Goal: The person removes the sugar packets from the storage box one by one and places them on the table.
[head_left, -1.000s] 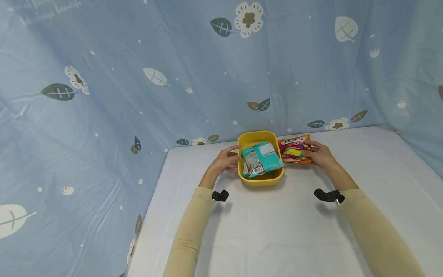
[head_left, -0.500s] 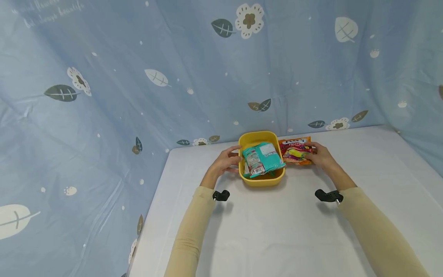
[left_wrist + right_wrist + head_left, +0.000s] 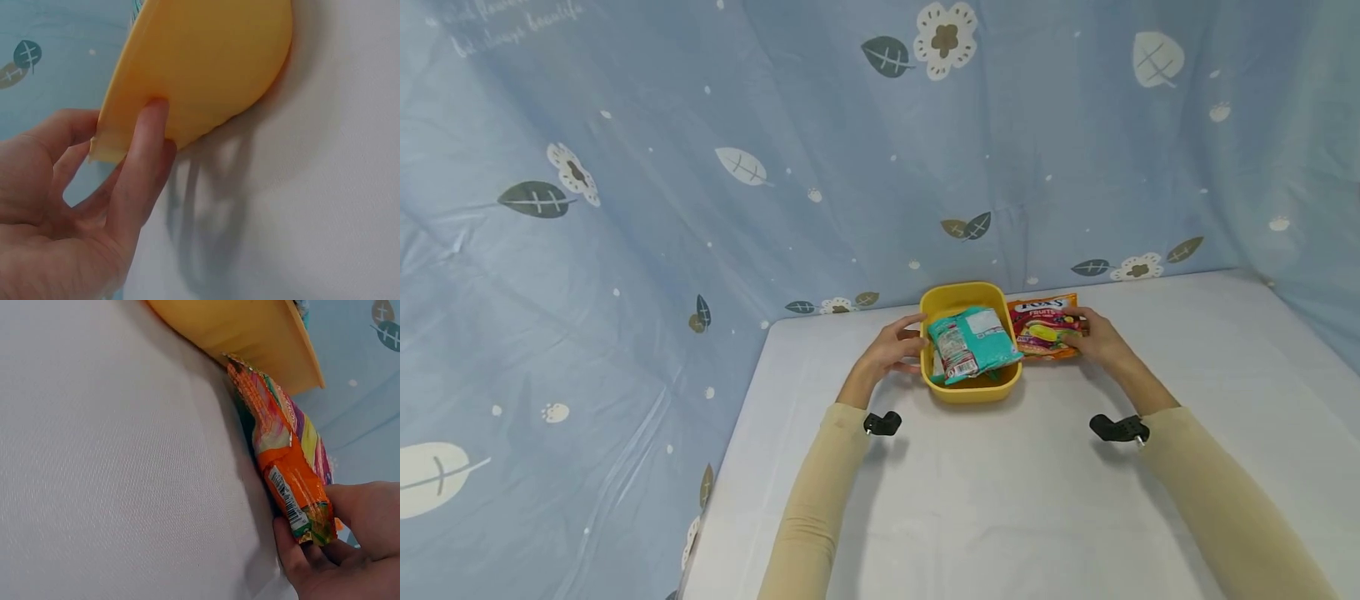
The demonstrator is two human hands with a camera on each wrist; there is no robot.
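Observation:
A yellow plastic tub (image 3: 972, 393) stands near the back of the table, with teal snack packets (image 3: 973, 342) lying in it. At its left side is my left hand (image 3: 891, 346). In the left wrist view, one finger reaches the tub's rim while others rest along the outer wall. Against the tub's right side sits an orange and red bag of fruit candy (image 3: 1037, 325). My right hand (image 3: 1101, 342) holds this bag by its right end, thumb on one face and fingers behind the other. The right wrist view shows the bag's barcode end (image 3: 290, 497) between them.
A white cloth (image 3: 992, 500) covers the table. Behind it and on the left hangs a blue curtain (image 3: 820, 167) with leaf and flower prints, close behind the tub. A black wrist mount (image 3: 882, 423) sits on each arm.
The candy bag has shifted slightly beside the tub, and its printed front shows more fully now. Both hands keep their places; the whole view has drifted a little.

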